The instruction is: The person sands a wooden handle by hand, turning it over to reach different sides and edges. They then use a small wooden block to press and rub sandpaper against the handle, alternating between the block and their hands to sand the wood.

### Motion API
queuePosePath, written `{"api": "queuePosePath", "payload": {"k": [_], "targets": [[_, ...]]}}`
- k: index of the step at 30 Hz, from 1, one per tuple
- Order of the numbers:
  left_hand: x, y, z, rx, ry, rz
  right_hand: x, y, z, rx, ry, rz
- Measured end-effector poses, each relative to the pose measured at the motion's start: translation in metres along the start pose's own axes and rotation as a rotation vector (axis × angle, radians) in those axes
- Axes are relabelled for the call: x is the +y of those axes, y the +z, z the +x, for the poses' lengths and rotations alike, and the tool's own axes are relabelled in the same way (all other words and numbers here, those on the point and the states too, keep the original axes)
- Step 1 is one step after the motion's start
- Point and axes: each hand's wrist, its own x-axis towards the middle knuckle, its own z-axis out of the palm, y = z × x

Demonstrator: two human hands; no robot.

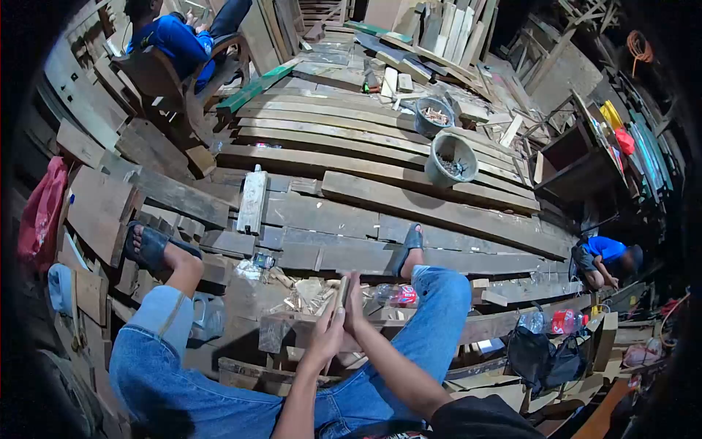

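Between my knees, above wood scraps (307, 294), my two hands meet around a thin, narrow wooden piece (341, 293) that stands nearly upright. My left hand (327, 333) has its fingers wrapped round the piece from the left, with the thumb along it. Pressed against the right side of the piece is my right hand (354, 304), its fingers pointing up and close together. The lower end of the piece shows below my left hand. A clear plastic bottle with a red label (398, 295) lies just right of my hands.
Long planks (424, 201) cross the floor ahead, holding two buckets (441, 174). A seated person in blue (172, 44) is at upper left; another person (603, 256) crouches at right. A black bag (534, 355) lies lower right, a plastic jug (208, 318) beside my left leg.
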Motion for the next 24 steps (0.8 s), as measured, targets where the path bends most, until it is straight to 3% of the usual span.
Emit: {"api": "queuePosePath", "payload": {"k": [1, 4, 7, 8, 10, 11, 13, 14, 15, 16, 18, 19, 21, 24], "targets": [[0.005, 0.003, -0.003, -0.013, -0.08, -0.003, 0.026, -0.018, 0.028, -0.022, -0.203, -0.07], [0.009, 0.004, 0.0, -0.03, -0.157, -0.026, 0.017, -0.018, 0.053, 0.139, -0.182, -0.079], [0.009, 0.007, 0.002, -0.01, 0.041, -0.005, 0.003, -0.015, 0.018, 0.002, -0.038, -0.183], [0.01, 0.008, 0.001, -0.006, 0.088, 0.015, 0.011, -0.012, 0.021, 0.084, -0.102, -0.141], [0.003, 0.016, -0.006, 0.017, 0.119, 0.209, 0.028, -0.032, 0.036, -0.006, 0.006, 0.14], [-0.004, 0.019, -0.007, 0.027, 0.135, 0.331, 0.015, -0.047, 0.038, -0.085, 0.302, 0.219], [0.005, 0.022, -0.016, 0.066, 0.164, 0.309, 0.01, -0.048, 0.024, -0.187, 0.267, -0.022], [0.005, 0.017, -0.016, 0.066, 0.171, 0.293, -0.006, -0.012, -0.004, 0.061, 0.223, 0.098], [0.007, 0.016, -0.013, 0.037, 0.184, 0.284, 0.0, -0.026, 0.004, -0.053, 0.349, 0.15], [0.008, 0.017, -0.013, 0.002, 0.081, 0.19, -0.001, -0.023, 0.002, -0.057, 0.299, 0.116], [0.014, 0.023, -0.014, 0.0, 0.201, 0.277, 0.011, -0.025, 0.014, -0.065, 0.145, 0.033], [0.015, 0.024, -0.012, 0.012, 0.264, 0.311, 0.05, -0.047, 0.039, -0.236, 0.093, 0.082], [-0.019, 0.021, 0.006, 0.058, 0.361, 0.267, 0.045, -0.032, 0.039, -0.007, -0.002, 0.059], [-0.034, 0.012, 0.019, 0.024, 0.293, 0.293, 0.025, -0.02, 0.025, 0.082, 0.05, 0.035]]}}
